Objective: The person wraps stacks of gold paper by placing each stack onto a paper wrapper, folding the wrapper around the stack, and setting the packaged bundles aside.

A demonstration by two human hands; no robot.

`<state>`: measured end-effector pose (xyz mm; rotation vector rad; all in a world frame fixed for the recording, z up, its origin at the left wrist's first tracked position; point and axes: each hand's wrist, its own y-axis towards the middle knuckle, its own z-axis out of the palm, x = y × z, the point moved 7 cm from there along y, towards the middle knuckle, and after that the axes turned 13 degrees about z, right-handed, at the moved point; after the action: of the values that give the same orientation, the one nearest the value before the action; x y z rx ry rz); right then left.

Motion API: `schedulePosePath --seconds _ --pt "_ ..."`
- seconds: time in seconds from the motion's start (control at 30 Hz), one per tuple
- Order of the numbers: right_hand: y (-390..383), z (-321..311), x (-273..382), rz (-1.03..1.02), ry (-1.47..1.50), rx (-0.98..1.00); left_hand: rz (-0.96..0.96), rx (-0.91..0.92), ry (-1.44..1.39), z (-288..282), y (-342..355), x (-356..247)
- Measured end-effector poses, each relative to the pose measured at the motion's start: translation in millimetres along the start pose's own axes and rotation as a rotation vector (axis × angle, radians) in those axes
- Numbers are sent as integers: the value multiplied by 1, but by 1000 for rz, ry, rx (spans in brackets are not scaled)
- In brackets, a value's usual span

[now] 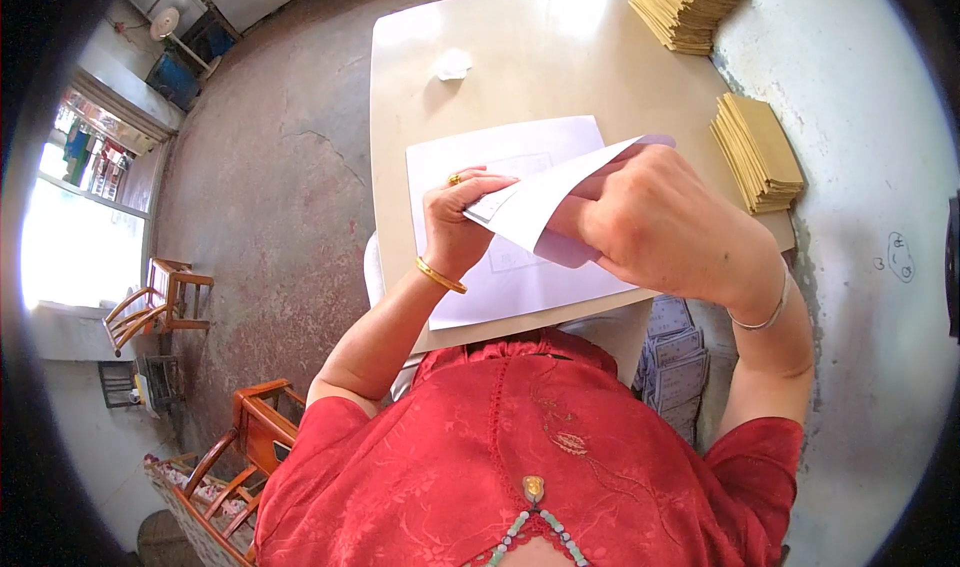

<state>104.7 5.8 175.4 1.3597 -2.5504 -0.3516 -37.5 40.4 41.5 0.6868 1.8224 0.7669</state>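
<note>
My left hand point(457, 222), with a gold ring and bangle, pinches the corner of a small white paper piece point(535, 205) between thumb and fingers. The piece is curled over into a loose cone. My right hand point(665, 222) is closed at the other end of the curl, its fingertips partly hidden by the paper. Under both hands a large white sheet point(450, 292) lies flat on the table, with faint printed rectangular outlines. Whether the curled piece is joined to the sheet I cannot tell.
The beige table point(500, 47) holds a crumpled white tissue point(453, 64) and two stacks of brown envelopes, one far point(685, 7), one nearer point(757, 154), along the wall. Bundled printed papers point(677, 367) stand low on the right. A wooden chair point(265, 432) is behind left.
</note>
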Motion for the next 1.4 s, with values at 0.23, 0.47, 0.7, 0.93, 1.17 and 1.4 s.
schedulePosePath --seconds 0.23,0.47,0.7,0.93,1.17,1.4 --pt "12 -1 0 45 51 76 -23 -55 76 -3 -5 7" --pt "13 1 -5 36 37 157 -22 -53 -9 0 -1 7" --pt "17 4 -17 115 23 243 -50 -77 1 5 -4 14" --pt "23 1 -27 161 258 247 -39 -54 16 6 -6 14" --pt "29 7 -25 199 214 227 -100 -44 6 7 -7 13" --pt "26 8 -21 224 134 132 -181 -62 18 5 -10 17"
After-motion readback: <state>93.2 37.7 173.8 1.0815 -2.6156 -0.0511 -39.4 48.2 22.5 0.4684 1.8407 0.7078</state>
